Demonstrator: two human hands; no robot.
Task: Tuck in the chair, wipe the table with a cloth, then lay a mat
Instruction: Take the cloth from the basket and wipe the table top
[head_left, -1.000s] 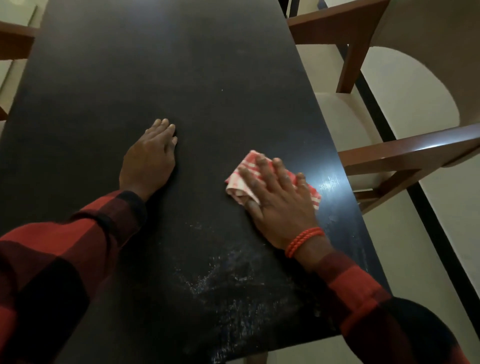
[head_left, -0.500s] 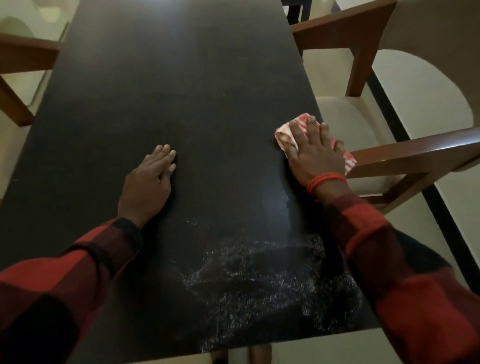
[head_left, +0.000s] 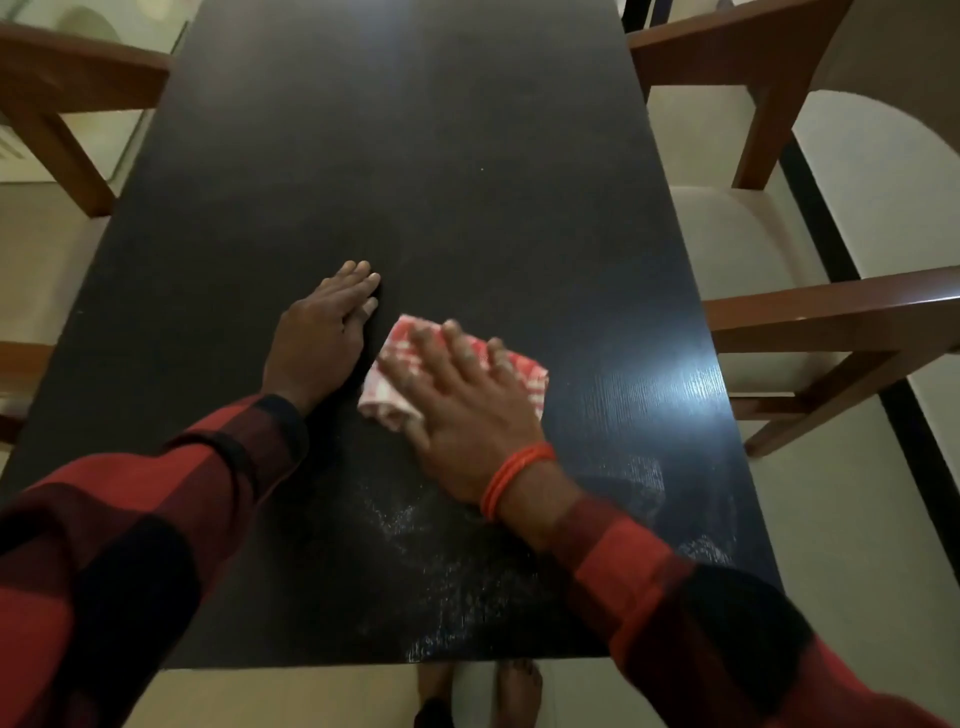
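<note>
A long black table (head_left: 415, 156) fills the view, with pale wet smears near its front edge. A red and white checked cloth (head_left: 524, 371) lies folded on the tabletop near the middle. My right hand (head_left: 462, 405) presses flat on the cloth with spread, straight fingers. Just left of the cloth, my left hand (head_left: 324, 335) rests flat on the bare table. A wooden chair (head_left: 831, 306) with a cream seat stands at the right side of the table, its seat partly under the edge.
Another wooden chair (head_left: 57, 93) stands along the left side. Pale floor with a dark stripe (head_left: 831, 249) runs on the right. My feet (head_left: 514, 686) show below the table's front edge.
My right hand slid the cloth from the middle out to the table's right edge, then back left to beside my left hand. The left hand stayed planted.
</note>
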